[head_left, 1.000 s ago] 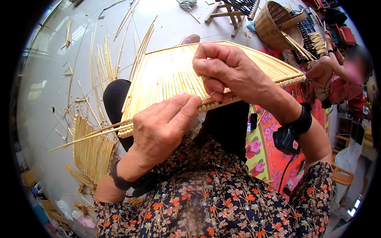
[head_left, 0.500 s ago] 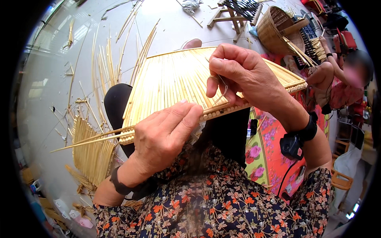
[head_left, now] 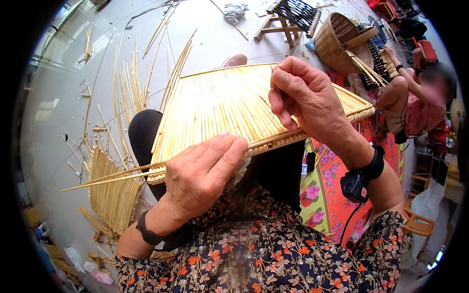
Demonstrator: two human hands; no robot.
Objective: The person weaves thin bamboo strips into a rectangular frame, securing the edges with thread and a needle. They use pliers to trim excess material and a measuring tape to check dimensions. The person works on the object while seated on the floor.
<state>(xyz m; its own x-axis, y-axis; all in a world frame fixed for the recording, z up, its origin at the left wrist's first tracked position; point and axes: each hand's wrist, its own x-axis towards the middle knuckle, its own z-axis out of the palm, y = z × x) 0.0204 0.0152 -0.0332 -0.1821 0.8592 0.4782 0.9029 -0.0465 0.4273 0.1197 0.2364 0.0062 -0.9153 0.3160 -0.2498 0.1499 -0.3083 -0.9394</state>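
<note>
While the left hand (head_left: pixel 202 168) lies across the near edge of a pale yellow, fan-shaped panel of slender straw-like sticks (head_left: pixel 210 105), it hides a stretch of that edge, and the raised right hand (head_left: pixel 308 93) blocks part of the panel's right side. The panel rests over the person's legs, a black-clad knee (head_left: pixel 144 132) showing beyond its left side. To the left, on the pale, glossy tiled floor (head_left: pixel 63 127), lie loose long straw-coloured stalks (head_left: pixel 134 88) and a curved, ribbed tan mat of sticks (head_left: pixel 112 190). Past the panel's far side stand a wooden stool with a black slatted top (head_left: pixel 288 22) and a round, woven tan basket (head_left: pixel 334 41), with another person (head_left: pixel 415 97) seated near the basket. A red, pink and green floral cloth (head_left: pixel 337 171) spreads below the right forearm. The panel's sticks run closely side by side, splaying toward the far rim, which a thin strip borders; along the near edge, their round cut ends form a beaded row. The left grip presses down over this edge, fingers together, beside two long, tapering sticks (head_left: pixel 146 175) jutting leftward. The right grip pinches a fine, pale thread (head_left: pixel 267 126) slanting down to the panel; whether it also holds a needle, I cannot tell.
</note>
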